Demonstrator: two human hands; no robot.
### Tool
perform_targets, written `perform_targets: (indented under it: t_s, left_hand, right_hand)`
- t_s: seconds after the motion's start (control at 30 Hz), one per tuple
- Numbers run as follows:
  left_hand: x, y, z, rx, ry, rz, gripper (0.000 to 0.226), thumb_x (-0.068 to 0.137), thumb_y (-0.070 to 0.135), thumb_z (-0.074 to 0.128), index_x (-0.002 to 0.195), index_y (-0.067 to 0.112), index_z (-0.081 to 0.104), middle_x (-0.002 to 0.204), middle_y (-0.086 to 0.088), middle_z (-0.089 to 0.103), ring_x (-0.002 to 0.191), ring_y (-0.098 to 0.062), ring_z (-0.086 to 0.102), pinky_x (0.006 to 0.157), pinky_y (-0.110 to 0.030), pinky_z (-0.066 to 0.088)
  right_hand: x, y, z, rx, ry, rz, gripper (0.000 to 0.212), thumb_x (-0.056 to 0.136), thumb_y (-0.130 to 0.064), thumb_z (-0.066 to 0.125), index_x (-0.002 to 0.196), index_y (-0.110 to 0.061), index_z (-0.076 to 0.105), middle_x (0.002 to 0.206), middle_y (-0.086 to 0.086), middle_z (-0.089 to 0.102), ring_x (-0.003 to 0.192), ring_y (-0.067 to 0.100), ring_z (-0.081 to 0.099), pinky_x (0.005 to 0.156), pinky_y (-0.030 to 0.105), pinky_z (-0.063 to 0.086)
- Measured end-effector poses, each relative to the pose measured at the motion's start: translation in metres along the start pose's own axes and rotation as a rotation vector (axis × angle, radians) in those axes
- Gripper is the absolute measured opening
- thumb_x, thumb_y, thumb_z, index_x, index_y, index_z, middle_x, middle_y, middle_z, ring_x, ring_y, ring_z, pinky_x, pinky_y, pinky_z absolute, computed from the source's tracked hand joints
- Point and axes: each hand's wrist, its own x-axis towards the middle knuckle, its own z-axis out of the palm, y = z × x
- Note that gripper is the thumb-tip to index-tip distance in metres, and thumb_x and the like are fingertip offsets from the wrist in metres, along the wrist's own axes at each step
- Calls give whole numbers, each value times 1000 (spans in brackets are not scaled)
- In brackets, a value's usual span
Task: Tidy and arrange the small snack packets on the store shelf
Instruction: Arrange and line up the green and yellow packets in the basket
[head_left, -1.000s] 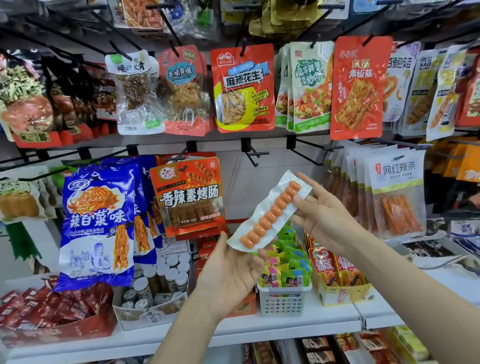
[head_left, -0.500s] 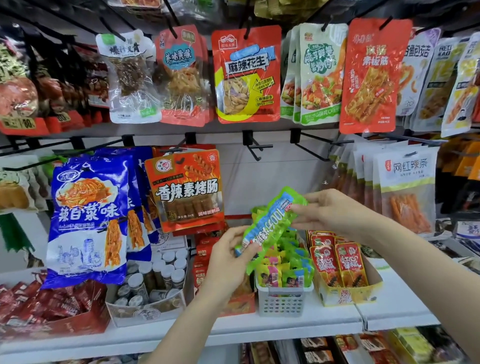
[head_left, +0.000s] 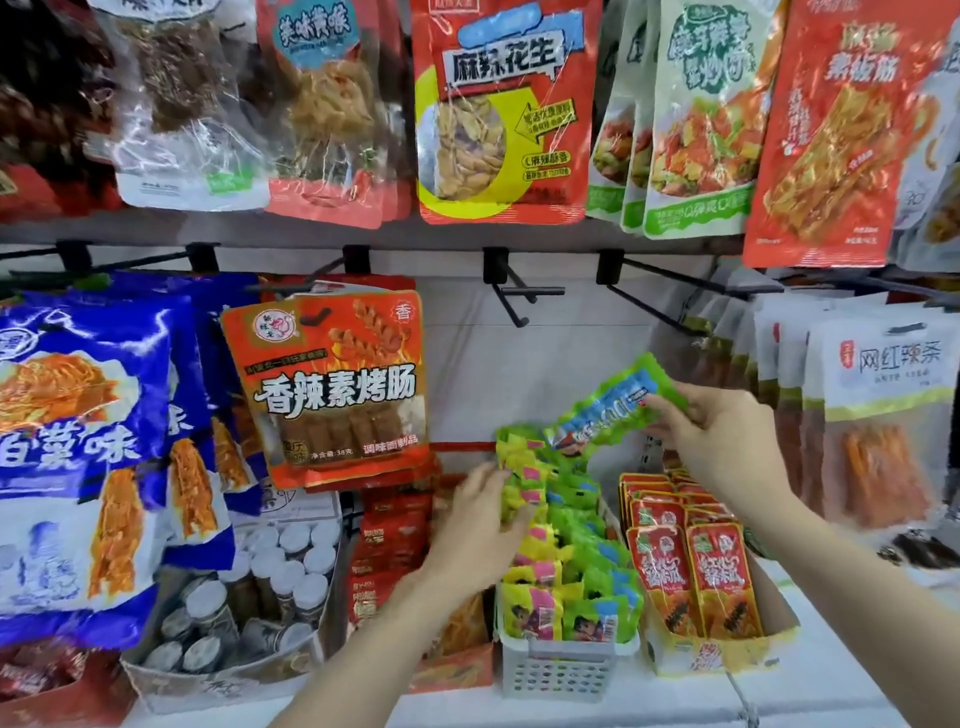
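My right hand (head_left: 719, 441) pinches a long green and blue snack packet (head_left: 602, 410) by its upper end, holding it tilted above a white slotted basket (head_left: 563, 667). The basket is packed with several small green and yellow packets (head_left: 561, 577) standing upright. My left hand (head_left: 475, 525) grips the rear yellow-green packets at the basket's left side, fingers curled over their tops.
A cardboard box of red packets (head_left: 696, 577) stands right of the basket, with red boxes (head_left: 387, 545) and small jars (head_left: 260, 597) to its left. Large hanging bags fill the pegs above and at both sides. Two bare black pegs (head_left: 514, 296) jut out above the basket.
The packet was turned from its white back with orange pieces to its green front. My left hand let go of it and dropped to the basket's packets. The view moved closer.
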Motion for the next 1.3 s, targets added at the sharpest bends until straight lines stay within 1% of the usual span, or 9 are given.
perform_targets:
  t_s: [0.17,0.37,0.53,0.67,0.77,0.9,1.07,1.17,1.3]
  left_hand:
    - [30,0,13,292,-80,86,70,98,56,43,153,16,29,158,-5,28,146,-22,22,121,-38,16]
    - [15,-12,22,158,-84,59,58,98,57,42,135,14,54,132,-2,40,122,-21,49,105,-33,39]
    - [7,-14,22,135,-97,57,57,99,56,41,136,15,54,132,1,37,120,-20,50,100,-35,43]
    - [6,-13,19,123,-109,49,55,98,57,41,135,18,54,130,4,36,115,-20,53,96,-36,46]
    - [7,-13,18,121,-123,44,55,98,57,41,136,19,53,131,5,36,114,-19,53,95,-36,47]
    - [7,-13,18,91,-111,54,52,98,55,43,133,19,55,124,6,37,109,-18,54,91,-36,47]
    - [4,-16,19,84,-125,57,54,98,56,42,134,17,54,125,5,34,114,-17,50,97,-38,45]
    - [2,-21,23,153,-34,85,53,98,59,39,131,21,57,136,1,27,132,-20,31,111,-40,34]
    - [5,-24,24,222,-40,133,55,99,59,35,135,22,54,161,1,11,149,-12,-3,121,-38,-12]
  right_hand:
    - [6,10,14,-12,-24,5,17,91,-33,66,87,-21,76,67,-9,74,69,-4,69,79,27,55]
    - [8,10,33,-1,-96,13,23,91,-30,67,81,-11,74,62,-8,72,65,-6,68,74,17,51]
    - [5,2,55,-231,-230,-146,31,92,-30,65,68,-11,64,61,10,68,67,29,70,64,32,50]
    - [1,-2,79,-346,-333,-161,46,93,-28,65,54,-26,40,48,3,40,59,37,41,57,31,27]
    - [2,2,102,-433,-477,-54,27,96,-30,59,81,-9,65,77,20,64,82,42,58,65,32,34]
    - [8,4,121,-554,-665,-5,29,96,-33,59,110,-10,69,110,19,67,110,34,60,88,35,46]
    - [13,-2,123,-507,-550,-44,27,81,-34,77,106,-25,75,104,7,73,103,23,66,88,29,50]
    - [8,0,129,-534,-570,-57,16,85,-33,72,100,-29,77,103,3,73,103,23,64,86,30,49]
    - [8,4,130,-571,-770,-82,16,91,-28,63,97,-31,77,101,-4,74,106,17,62,92,29,46]
